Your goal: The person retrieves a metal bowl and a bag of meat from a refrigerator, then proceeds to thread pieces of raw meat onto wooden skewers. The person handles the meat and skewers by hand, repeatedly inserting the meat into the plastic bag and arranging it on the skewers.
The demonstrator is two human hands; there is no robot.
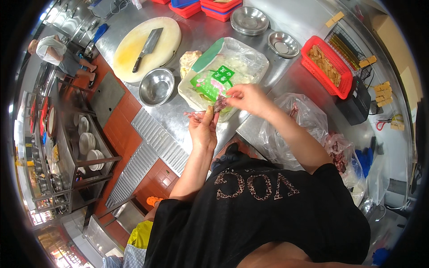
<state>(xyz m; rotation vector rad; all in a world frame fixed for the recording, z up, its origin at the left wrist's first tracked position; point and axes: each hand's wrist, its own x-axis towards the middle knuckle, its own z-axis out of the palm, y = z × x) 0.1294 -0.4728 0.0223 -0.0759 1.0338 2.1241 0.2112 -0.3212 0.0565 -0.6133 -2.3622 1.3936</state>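
My left hand [203,129] is raised over the steel counter's front edge, its thumb and fingers closed on a piece of raw, dark reddish meat [220,104]. Pale, stringy bits stick out at that hand's left side. At the meat's upper right, the fingertips of my right hand [246,98] pinch it. Just beyond both hands lies a plastic bag with a green printed panel [207,87], on or in a shallow pale container. To its left are a steel bowl [157,87] and a round cutting board [171,30] with a cleaver [149,48] on it.
Steel dishes [249,20] and red and blue trays stand at the back. A red plastic basket [347,78] of brown strips is at the right. Clear bags [291,117], one with raw meat, lie beside my right arm. At the left are a plate rack [78,164] and another person [52,50].
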